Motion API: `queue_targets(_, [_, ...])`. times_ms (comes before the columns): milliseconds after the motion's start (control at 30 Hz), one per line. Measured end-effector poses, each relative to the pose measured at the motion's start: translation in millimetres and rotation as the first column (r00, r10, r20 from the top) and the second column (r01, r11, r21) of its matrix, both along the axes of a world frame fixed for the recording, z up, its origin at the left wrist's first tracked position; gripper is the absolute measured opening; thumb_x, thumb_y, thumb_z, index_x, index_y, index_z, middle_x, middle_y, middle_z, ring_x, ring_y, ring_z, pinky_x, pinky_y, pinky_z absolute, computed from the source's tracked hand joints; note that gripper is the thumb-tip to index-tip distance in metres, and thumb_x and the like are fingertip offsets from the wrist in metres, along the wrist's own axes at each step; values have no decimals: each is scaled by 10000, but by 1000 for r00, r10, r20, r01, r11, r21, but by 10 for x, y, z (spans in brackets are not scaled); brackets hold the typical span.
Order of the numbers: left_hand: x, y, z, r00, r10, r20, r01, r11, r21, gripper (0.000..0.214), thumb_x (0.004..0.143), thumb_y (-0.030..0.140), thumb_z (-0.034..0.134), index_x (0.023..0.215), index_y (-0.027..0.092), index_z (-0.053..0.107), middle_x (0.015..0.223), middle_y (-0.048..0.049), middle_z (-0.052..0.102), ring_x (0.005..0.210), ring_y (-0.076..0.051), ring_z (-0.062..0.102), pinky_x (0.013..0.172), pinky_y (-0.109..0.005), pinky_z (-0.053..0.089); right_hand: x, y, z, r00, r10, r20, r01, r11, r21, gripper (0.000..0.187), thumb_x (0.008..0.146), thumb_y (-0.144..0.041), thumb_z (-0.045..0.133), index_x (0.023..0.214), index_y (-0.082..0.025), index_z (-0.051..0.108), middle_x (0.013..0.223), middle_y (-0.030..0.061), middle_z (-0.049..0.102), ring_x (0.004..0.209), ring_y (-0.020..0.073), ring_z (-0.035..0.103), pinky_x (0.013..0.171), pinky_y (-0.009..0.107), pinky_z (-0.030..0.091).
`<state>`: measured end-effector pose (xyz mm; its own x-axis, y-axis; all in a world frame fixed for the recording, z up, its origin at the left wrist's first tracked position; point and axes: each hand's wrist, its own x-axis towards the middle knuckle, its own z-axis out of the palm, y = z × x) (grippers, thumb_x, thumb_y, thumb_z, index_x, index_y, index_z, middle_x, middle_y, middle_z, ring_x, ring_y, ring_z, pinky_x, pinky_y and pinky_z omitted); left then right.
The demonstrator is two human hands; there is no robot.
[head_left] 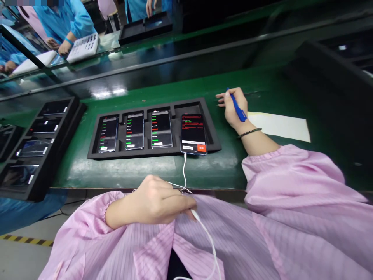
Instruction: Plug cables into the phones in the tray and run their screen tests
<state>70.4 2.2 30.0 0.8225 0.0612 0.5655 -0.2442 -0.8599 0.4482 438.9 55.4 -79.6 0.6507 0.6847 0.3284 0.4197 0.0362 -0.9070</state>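
My left hand (155, 204) is closed around a white cable (184, 171) near my lap, below the table edge. The cable runs up into the rightmost phone (193, 133), whose screen shows red text and a red button. That phone lies in a black tray (214, 134) beside three more lit phones (134, 131). My right hand (234, 110) rests on the green table to the right of the tray, fingers closed on a blue pen (237, 107). A dark bracelet (250, 133) circles that wrist.
A sheet of white paper (284, 126) lies right of my right hand. Another black tray of phones (37, 146) sits at the left. A dark bin (329, 77) stands at the far right. Across the belt, people in blue sleeves (67, 23) handle white trays (84, 48).
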Motion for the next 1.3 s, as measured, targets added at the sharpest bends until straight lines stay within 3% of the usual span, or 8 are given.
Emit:
queue_targets(167, [-36,11,80,988,79,134,-95,988,119,101,964,141,551,989,135,648,492,85,466,389,-83,372,410,-281,193,8,13,-21,1000,3,2,-3,1000,20,111,1030,-230,463,922,-206,478,1016,47,699,853,98,616,731,217,530])
queue_targets(367, [-58,18,278,994,90,60,-95,993,75,244,1053,266,455,938,140,631,545,55,575,407,-76,430,419,-273,272,19,27,-33,1000,-8,9,7,1000,25,124,1026,-268,462,919,-206,474,1020,57,701,846,107,618,713,225,537])
queue_targets(600, [-28,23,408,986,140,87,-140,990,-2,216,1004,296,586,838,167,634,521,63,591,371,-62,450,427,-262,309,8,22,-9,999,-29,17,29,1000,4,136,1027,-271,459,909,-206,479,1011,75,706,829,106,618,693,213,530])
queue_targets(800, [-76,52,293,960,154,234,-135,986,-94,178,948,384,666,1012,218,669,543,68,582,363,-82,463,401,-275,308,1,34,-19,999,-34,25,35,999,-5,110,989,-273,453,903,-205,465,1007,113,703,798,124,629,678,241,534])
queue_targets(967, [-103,125,89,903,188,385,-81,957,-278,526,809,515,791,1215,277,556,529,119,401,355,-46,314,397,-222,252,-9,49,-9,997,-39,65,38,999,16,277,928,-495,497,891,-223,460,987,137,706,793,168,650,678,308,560])
queue_targets(1067, [-100,208,26,872,334,357,-90,828,-553,522,890,436,744,1279,292,428,610,130,332,411,-19,235,419,-174,208,-28,39,50,993,-56,108,52,998,38,449,856,-686,505,867,-238,479,958,135,715,802,213,669,684,373,582])
queue_targets(1167, [-110,329,39,905,421,65,-209,572,-793,440,958,280,651,1254,282,326,659,124,348,478,-31,244,469,-157,227,-57,16,131,984,-67,165,61,997,39,504,802,-752,509,851,-251,533,933,121,728,809,264,690,775,483,595])
queue_targets(1300, [-156,482,73,903,407,-139,-292,344,-892,567,831,180,687,1177,295,253,781,86,394,603,-55,348,545,-160,291,-94,-29,226,970,-59,234,58,998,13,402,790,-674,513,849,-284,589,901,105,733,834,319,705,850,554,571])
